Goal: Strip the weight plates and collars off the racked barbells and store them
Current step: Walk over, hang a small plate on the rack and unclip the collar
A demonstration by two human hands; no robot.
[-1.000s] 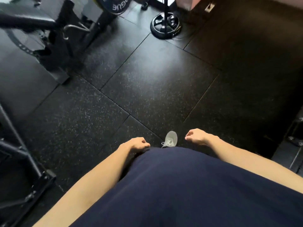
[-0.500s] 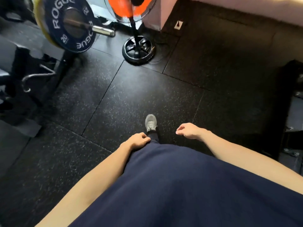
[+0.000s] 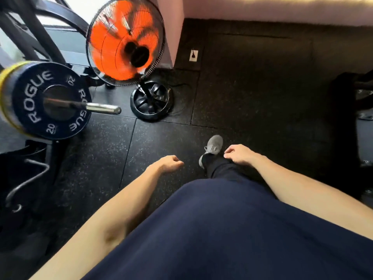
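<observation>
Nearest the camera is a dark navy shirt (image 3: pixel 232 229), with both bare forearms reaching forward past it over the black speckled rubber floor (image 3: pixel 113 150). The left hand (image 3: pixel 169 163) hangs with its fingers loosely curled and nothing in its grip; the right hand (image 3: pixel 241 154) is the same, relaxed and empty, just above a dark trouser leg. Just beyond the right hand a grey shoe (image 3: pixel 214 145) is planted on the floor. Further out on the left, well apart from both hands, a plate (image 3: pixel 30 100) sits on the barbell sleeve (image 3: pixel 101 108): a dark blue disc with white "ROGUE" lettering and "20" marks, its face turned to the camera. Behind it shows the edge of a yellow plate (image 3: pixel 5 77). The chrome sleeve end sticks out bare toward the right; whether a collar sits on it I cannot tell. Below the plate stands the dark rack (image 3: pixel 50 158) with a metal hook. Beyond the sleeve stands a fan (image 3: pixel 126 40) with orange blades, blurred, in a black cage, on a round black base (image 3: pixel 151 101). Farthest is a pale wall (image 3: pixel 282 9) with an outlet (image 3: pixel 193 55).
</observation>
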